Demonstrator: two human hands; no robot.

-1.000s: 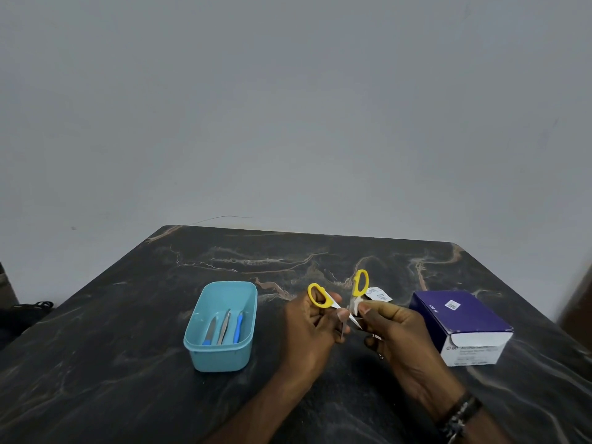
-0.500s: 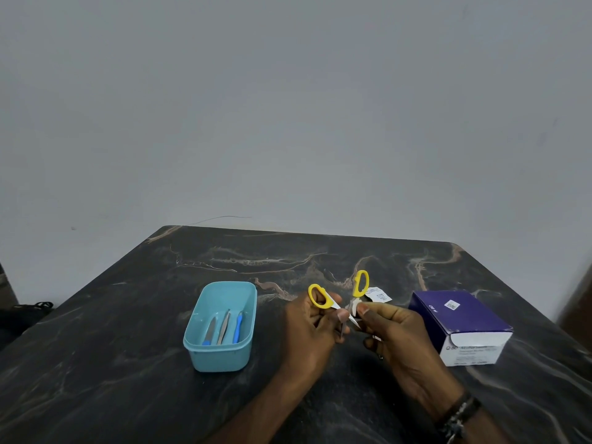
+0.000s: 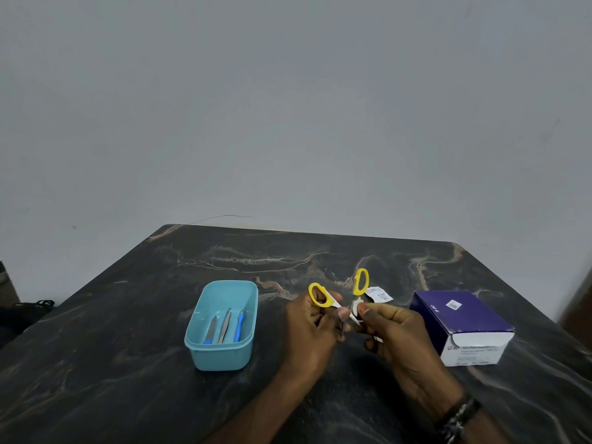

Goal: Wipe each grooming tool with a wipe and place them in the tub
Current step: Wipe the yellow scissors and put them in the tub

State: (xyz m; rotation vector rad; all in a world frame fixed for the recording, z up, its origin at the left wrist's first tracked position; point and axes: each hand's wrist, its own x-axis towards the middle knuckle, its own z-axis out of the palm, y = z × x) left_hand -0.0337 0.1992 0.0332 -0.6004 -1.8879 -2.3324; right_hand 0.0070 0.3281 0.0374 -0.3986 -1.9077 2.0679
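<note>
Small scissors with yellow handles (image 3: pixel 361 281) are spread apart above the dark marble table (image 3: pixel 128 331). My left hand (image 3: pixel 312 331) grips them, a finger through the left yellow loop. My right hand (image 3: pixel 395 334) pinches a small white wipe (image 3: pixel 356 307) around the blade just below the right loop. The blade tips are hidden between my fingers. To the left stands the light blue tub (image 3: pixel 224 355), holding three slim tools (image 3: pixel 226 322), two with blue parts.
A purple and white box of wipes (image 3: pixel 461 325) sits at the right, close to my right hand. A torn wipe sachet (image 3: pixel 379 295) lies on the table behind the scissors. A dark object (image 3: pixel 28 310) lies off the table's left edge.
Hardly anything has moved. My right hand's pinch on the wipe has shifted slightly along the blade; the scissors and left hand stay where they were.
</note>
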